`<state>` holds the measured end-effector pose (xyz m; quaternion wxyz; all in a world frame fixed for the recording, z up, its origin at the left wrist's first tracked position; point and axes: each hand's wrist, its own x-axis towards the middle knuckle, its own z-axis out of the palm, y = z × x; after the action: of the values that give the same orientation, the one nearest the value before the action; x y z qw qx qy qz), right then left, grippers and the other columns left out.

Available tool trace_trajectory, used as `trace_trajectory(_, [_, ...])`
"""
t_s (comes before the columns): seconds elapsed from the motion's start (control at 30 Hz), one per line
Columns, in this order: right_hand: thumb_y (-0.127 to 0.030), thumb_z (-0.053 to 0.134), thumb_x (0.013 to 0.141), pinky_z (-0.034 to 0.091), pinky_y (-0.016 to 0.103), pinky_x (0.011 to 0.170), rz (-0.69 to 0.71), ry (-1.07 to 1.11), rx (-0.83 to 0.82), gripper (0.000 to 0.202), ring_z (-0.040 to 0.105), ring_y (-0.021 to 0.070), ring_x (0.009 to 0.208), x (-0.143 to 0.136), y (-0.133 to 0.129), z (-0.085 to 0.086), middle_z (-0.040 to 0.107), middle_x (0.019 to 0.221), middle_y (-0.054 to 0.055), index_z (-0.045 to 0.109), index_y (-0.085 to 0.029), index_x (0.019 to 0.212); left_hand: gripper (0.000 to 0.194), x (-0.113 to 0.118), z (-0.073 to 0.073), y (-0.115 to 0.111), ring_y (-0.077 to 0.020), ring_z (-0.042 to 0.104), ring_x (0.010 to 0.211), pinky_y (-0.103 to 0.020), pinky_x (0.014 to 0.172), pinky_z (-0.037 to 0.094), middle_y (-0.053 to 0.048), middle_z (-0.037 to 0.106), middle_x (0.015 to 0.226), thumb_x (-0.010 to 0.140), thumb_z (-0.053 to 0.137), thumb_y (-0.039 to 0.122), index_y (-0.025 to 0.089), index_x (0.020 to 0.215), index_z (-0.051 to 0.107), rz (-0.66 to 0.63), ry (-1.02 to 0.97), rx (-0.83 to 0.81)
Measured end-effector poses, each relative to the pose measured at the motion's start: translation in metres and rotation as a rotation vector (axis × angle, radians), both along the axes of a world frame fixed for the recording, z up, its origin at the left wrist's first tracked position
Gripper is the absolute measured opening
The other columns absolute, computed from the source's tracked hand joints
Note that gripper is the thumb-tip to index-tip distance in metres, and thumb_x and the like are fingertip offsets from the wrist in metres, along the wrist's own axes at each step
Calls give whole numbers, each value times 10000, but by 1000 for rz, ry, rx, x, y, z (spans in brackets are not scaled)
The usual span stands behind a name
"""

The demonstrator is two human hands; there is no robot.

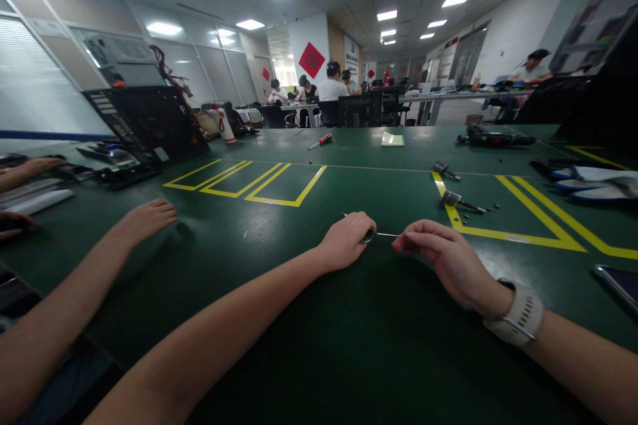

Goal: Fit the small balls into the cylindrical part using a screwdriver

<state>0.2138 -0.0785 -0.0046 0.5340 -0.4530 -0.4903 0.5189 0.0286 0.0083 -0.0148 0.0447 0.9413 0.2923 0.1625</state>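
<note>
Above green table (323, 352) | thin rod (387, 234): axis left-right | left fingers (365, 220) clamped round metal part (368, 236) | right fingers (409, 238) pinch rod

Office-like workshop | taped green workbench (279, 265) | screwdriver (325, 139) | desks (451, 97), seated people (332, 87)

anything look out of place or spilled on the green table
Slightly odd: several small dark pieces lie scattered around the silver cylindrical metal part with a thin shaft, itself slanted at the edge of a yellow tape outline. They look loose rather than arranged. No spill or clear damage shows.
</note>
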Motion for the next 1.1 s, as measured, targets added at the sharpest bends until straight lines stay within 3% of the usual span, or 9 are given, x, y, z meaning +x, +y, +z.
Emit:
trace_trajectory(0.23, [-353,577,793,424,395,777,5,-430,164,147,596,223,853,-5,-3,-2,671,872,37,642,-222,812,120,-1,1,1,-166,498,856,-305,759,426,-52,551,937,814,432,111,162,899,500,-55,-31,-27])
trace_trajectory(0.3, [-352,579,790,426,392,778,5,-402,157,150,598,221,853,-5,-3,-2,673,867,38,643,-218,809,120,-1,1,1,-167,501,858,-309,765,427,-52,552,936,810,435,108,163,894,500,-53,-36,-36])
trace_trajectory(0.47, [-305,595,776,433,384,804,26,-76,27,127,610,206,842,-4,1,-3,678,834,54,636,-184,776,126,0,-3,3,-165,509,868,-303,775,430,-47,554,931,800,459,112,165,908,495,-61,-63,-43])
trace_trajectory(0.57, [-295,606,767,435,388,799,28,-49,17,123,614,205,829,-3,1,-3,680,826,60,639,-176,768,124,0,-4,4,-163,506,857,-299,764,429,-45,552,925,800,453,108,162,905,493,-62,-72,-16])
trace_trajectory(0.9, [-320,561,813,442,388,818,53,-205,114,142,611,207,865,1,-2,-3,675,851,42,629,-194,811,145,-1,-3,3,-167,494,854,-309,760,426,-50,549,930,788,440,80,162,897,490,-45,-51,-4])
trace_trajectory(1.1, [-308,552,804,440,370,690,-3,-601,312,121,580,209,766,-9,-9,-1,653,820,40,649,-238,818,138,0,-2,1,-175,499,873,-325,790,424,-56,549,937,801,425,100,164,900,497,-54,-22,-8])
